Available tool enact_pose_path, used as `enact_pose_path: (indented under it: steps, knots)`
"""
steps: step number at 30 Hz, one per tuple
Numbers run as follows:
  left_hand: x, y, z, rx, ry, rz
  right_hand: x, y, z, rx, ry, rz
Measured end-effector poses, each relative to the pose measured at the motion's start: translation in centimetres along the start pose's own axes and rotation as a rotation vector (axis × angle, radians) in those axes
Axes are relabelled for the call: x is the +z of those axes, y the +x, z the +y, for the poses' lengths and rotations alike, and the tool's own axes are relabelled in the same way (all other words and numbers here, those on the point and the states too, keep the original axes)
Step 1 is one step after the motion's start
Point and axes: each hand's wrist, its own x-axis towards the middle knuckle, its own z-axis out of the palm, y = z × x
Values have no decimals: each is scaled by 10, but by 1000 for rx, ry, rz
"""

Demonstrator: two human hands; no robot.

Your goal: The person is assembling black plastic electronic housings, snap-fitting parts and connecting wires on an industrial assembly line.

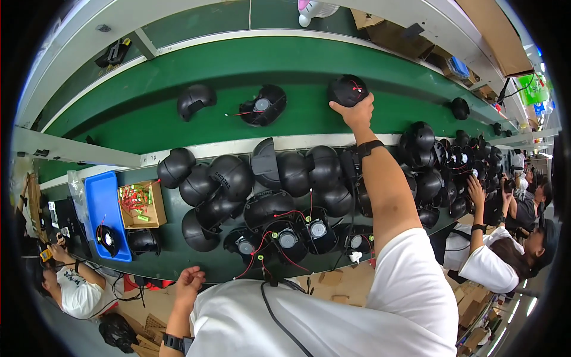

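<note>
A black domed fan housing (pixel 348 89) is gripped from above by the right hand (pixel 355 112), arm stretched far across the crowded worktop (pixel 172 262) to the green conveyor belt (pixel 178 119), while the left hand (pixel 189 279) is held loosely curled at the near edge, holding nothing. With the reach so long, the piled housings (pixel 279 178) could be knocked by the forearm, or their red wires (pixel 285 214) snagged and pulled loose.
</note>
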Motion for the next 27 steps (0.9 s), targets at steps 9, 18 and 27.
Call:
enact_pose_path:
  steps: [9, 18, 27]
  knots:
    - [0, 0, -4, -11, 13, -7, 3, 99, 69, -320, 198, -253]
    - [4, 4, 1, -51, 47, -27, -27, 44, 28, -10, -64, -163]
    - [5, 17, 6, -1, 90, -109, -29, -33, -18, -202, 295, -110]
